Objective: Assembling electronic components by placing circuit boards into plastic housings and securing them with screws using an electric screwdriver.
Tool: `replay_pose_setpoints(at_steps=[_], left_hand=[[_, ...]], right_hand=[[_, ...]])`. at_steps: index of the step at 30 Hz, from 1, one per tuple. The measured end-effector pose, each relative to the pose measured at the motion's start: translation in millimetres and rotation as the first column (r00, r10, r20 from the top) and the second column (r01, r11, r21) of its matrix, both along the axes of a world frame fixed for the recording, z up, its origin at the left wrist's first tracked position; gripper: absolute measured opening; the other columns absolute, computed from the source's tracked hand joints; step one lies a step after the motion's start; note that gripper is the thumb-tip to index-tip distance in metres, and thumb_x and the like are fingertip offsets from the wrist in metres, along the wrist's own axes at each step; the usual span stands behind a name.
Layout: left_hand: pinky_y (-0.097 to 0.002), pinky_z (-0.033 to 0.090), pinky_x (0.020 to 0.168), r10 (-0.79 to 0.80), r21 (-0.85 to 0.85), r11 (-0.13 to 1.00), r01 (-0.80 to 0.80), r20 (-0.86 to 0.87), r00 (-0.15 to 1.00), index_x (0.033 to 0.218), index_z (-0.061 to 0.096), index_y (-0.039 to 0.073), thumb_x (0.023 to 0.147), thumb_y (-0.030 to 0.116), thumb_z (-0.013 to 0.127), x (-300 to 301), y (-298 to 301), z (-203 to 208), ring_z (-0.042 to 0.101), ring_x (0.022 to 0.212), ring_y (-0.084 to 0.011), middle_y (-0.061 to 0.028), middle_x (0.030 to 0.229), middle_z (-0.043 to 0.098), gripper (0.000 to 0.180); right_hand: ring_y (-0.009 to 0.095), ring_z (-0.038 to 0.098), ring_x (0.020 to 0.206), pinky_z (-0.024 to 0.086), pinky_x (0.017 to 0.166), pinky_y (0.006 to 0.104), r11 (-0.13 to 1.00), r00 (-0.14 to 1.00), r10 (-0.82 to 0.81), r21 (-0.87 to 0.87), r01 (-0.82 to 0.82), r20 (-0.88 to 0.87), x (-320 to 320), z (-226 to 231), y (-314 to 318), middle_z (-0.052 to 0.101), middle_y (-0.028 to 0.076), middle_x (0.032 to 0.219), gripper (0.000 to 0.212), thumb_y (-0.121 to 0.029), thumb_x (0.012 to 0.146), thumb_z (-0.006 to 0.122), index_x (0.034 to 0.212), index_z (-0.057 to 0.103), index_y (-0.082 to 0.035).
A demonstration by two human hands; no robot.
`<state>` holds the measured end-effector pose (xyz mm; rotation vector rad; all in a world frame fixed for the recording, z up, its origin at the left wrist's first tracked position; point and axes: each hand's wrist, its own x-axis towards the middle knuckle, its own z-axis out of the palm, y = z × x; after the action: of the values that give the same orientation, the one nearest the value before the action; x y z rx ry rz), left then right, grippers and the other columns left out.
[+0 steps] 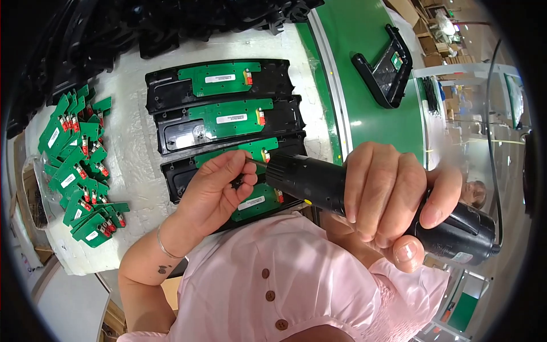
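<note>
My right hand (393, 196) is wrapped round a black electric screwdriver (313, 179) that lies nearly level, its bit pointing left. At the bit's tip the thumb and forefinger of my left hand (219, 179) are pinched together. Small dark pieces, perhaps screws, show under its curled fingers; what the fingertips hold is too small to make out. Beneath and beyond my hands lie several black plastic panels (165, 137), each with a green circuit board (219, 78) bearing a white label and a red-and-yellow connector. The nearest panels are partly hidden by my hands and the screwdriver.
A pile of green circuit boards (71, 165) with red connectors lies at the left of the white work surface (134, 188). Black plastic parts (159, 25) are heaped along the far side. On the green conveyor (370, 131) at right rests a black housing (387, 71). A cable (489, 114) rises from the screwdriver.
</note>
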<state>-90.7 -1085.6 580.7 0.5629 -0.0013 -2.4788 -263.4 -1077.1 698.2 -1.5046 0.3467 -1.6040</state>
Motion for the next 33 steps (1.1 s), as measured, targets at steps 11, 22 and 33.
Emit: replay_pose_setpoints(at_steps=[11,22,33], left_hand=[[-0.0194,0.048,0.065,0.014,-0.008,1.0,-0.015,-0.015,1.0,0.087,0.057,0.007,0.087,0.023,0.054,1,-4,2,0.056,0.072,-0.0083,-0.0011,0.079,0.058,0.016],[-0.0316,0.04,0.096,-0.199,0.03,0.979,0.202,-0.077,0.977,0.121,0.04,-0.006,0.092,0.038,0.035,-10,6,25,0.049,0.11,-0.0266,-0.0184,0.119,0.049,0.052],[-0.0267,0.048,0.083,-0.267,-0.214,0.937,0.275,0.063,0.961,0.109,0.052,0.001,0.092,0.016,0.044,-4,2,12,0.059,0.092,-0.0178,-0.0112,0.099,0.059,0.024]], right_hand=[[0.004,0.05,0.042,0.042,0.048,0.0167,1.0,1.0,0.011,0.014,-0.011,-0.014,4,-2,0,0.052,-0.004,0.053,0.026,-0.005,0.068,0.062,0.086,0.045,-0.012],[0.013,0.045,0.042,0.038,0.043,0.0271,0.992,0.993,-0.117,0.045,0.116,0.028,-3,-23,-21,0.049,0.003,0.059,0.024,-0.005,0.075,0.058,0.091,0.04,-0.006],[0.015,0.044,0.044,0.039,0.045,0.0273,0.841,0.872,-0.489,0.271,0.469,0.008,-30,-54,-75,0.046,0.006,0.057,0.022,0.005,0.066,0.049,0.088,0.045,0.004]])
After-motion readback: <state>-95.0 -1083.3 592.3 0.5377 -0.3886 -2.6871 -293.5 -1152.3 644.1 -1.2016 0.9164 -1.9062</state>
